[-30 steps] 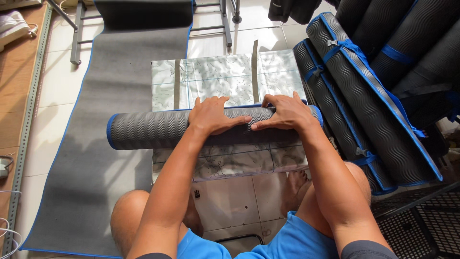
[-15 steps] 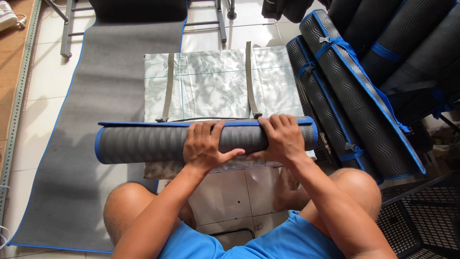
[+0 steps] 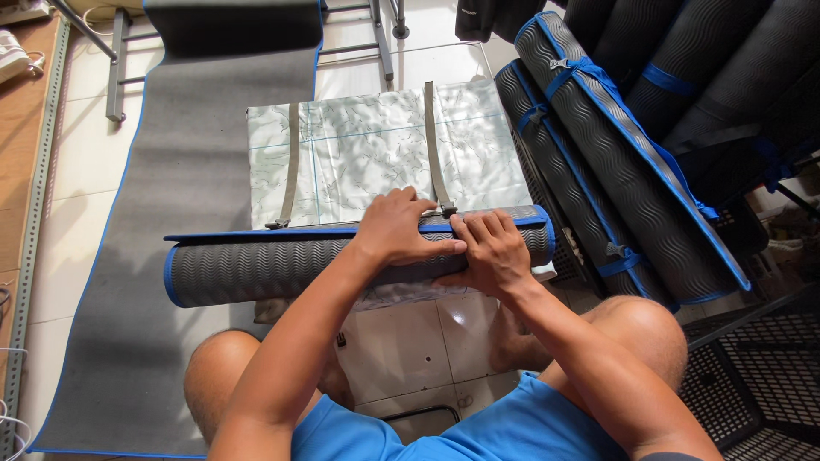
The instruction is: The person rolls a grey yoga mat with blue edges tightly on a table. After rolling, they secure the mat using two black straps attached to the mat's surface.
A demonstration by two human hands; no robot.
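Rolled mat (image 3: 282,265) under both hands, white tiled floor (image 3: 401,341)

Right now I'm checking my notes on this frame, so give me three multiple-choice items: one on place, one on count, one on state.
1. The rolled grey foam mat with blue edging lies:
A. across the pale patterned sheet
B. on the chair
C. in the crate

2. Grey straps on the pale patterned sheet:
A. one
B. two
C. four

3. The left hand and right hand are:
A. lifted clear
B. pressed on the roll
C. holding scissors

A, it spans the sheet's near edge; B, two parallel straps show; B, both hands rest on it.
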